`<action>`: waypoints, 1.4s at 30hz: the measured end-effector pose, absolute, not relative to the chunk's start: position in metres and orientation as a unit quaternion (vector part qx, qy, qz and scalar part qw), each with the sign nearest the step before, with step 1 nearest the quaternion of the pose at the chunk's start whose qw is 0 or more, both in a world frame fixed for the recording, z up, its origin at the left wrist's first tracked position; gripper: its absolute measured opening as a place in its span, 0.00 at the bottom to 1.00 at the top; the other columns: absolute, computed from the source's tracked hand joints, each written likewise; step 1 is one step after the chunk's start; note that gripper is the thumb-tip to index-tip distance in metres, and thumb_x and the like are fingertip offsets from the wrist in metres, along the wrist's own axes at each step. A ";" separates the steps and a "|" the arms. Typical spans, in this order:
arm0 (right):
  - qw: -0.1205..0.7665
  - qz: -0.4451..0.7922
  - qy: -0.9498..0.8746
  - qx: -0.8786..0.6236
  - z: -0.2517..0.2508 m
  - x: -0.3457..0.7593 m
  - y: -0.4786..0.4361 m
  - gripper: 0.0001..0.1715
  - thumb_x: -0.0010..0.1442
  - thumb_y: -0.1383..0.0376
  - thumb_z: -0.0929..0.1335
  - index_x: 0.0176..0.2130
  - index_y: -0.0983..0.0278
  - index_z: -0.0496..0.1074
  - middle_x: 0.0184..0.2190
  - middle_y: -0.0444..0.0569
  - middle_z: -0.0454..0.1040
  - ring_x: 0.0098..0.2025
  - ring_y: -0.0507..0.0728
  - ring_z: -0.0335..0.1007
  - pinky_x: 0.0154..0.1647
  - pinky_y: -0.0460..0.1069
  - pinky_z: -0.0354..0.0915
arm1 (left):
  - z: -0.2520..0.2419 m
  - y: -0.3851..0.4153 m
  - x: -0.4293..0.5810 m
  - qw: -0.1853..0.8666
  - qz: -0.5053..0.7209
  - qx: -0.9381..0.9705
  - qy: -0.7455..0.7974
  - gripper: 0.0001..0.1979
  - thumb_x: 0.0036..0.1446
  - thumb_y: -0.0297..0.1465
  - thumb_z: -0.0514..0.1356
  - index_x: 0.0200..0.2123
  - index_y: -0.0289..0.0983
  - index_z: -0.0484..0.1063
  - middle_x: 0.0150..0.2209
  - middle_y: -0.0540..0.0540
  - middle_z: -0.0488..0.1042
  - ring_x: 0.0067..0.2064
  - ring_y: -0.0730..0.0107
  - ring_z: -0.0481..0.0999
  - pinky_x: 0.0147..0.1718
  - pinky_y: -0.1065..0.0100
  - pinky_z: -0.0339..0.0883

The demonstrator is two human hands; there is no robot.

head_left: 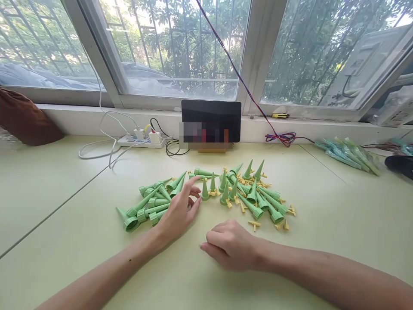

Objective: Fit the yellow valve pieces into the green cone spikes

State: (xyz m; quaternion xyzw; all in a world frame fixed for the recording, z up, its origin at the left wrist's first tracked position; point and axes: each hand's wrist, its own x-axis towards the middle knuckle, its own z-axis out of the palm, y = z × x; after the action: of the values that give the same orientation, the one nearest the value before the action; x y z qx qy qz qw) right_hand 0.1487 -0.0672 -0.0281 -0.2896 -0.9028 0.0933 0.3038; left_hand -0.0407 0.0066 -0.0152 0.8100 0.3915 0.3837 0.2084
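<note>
My left hand (180,209) is beside a pile of green plastic spikes (150,202) with wide ribbed collars. Its index finger stretches forward and the thumb stands apart, close to an upright green spike (205,190); I cannot tell whether they touch. Nothing shows in that hand. Closer to me, my right hand (230,244) rests above the table with its fingers curled into a fist, and whatever might be inside is hidden. To the right lie more green spikes (254,211), some upright, mixed with small yellow T-shaped pieces (254,224).
A black tablet (211,116) stands at the back against the sill. Left of it is a white power strip (138,140) with cables. Red and blue wire (280,137), a yellow cutter (280,115) and bagged green items (350,155) are at the back right.
</note>
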 end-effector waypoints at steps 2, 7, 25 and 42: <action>0.305 0.098 -0.902 -0.290 -0.028 0.149 -0.068 0.21 0.69 0.65 0.60 0.23 0.62 0.55 0.18 0.39 0.56 0.20 0.49 0.47 0.23 0.47 0.45 | -0.014 0.005 -0.040 0.208 0.392 0.810 0.384 0.26 0.64 0.27 0.55 0.63 0.42 0.53 0.43 0.45 0.73 0.38 0.72 0.78 0.35 0.69 0.75; 0.299 0.107 -0.902 -0.292 -0.026 0.149 -0.070 0.21 0.69 0.66 0.60 0.23 0.61 0.55 0.18 0.39 0.54 0.20 0.49 0.47 0.24 0.47 0.44 | -0.001 0.008 -0.045 0.124 0.442 0.814 0.356 0.22 0.64 0.26 0.55 0.60 0.41 0.58 0.45 0.44 0.74 0.46 0.67 0.77 0.39 0.66 0.77; 0.256 0.119 -0.905 -0.318 -0.027 0.147 -0.072 0.18 0.67 0.66 0.61 0.25 0.61 0.55 0.20 0.40 0.59 0.22 0.50 0.48 0.25 0.48 0.43 | 0.009 0.030 -0.067 -0.028 0.202 0.892 0.403 0.19 0.67 0.38 0.54 0.59 0.41 0.65 0.58 0.38 0.68 0.66 0.48 0.59 0.60 0.45 0.60; 0.220 0.117 -0.913 -0.323 -0.029 0.149 -0.072 0.16 0.69 0.65 0.60 0.28 0.62 0.55 0.23 0.42 0.63 0.23 0.51 0.50 0.26 0.49 0.43 | 0.049 0.032 -0.095 0.047 0.086 0.903 0.418 0.18 0.56 0.36 0.61 0.19 0.37 0.60 0.19 0.52 0.64 0.24 0.72 0.60 0.25 0.69 0.49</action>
State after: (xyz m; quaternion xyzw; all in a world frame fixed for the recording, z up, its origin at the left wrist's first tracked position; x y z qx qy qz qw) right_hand 0.1492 -0.0724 -0.0291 -0.3230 -0.9130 0.1171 0.2200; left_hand -0.0946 0.0315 0.0488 0.9031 0.4181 0.0862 0.0470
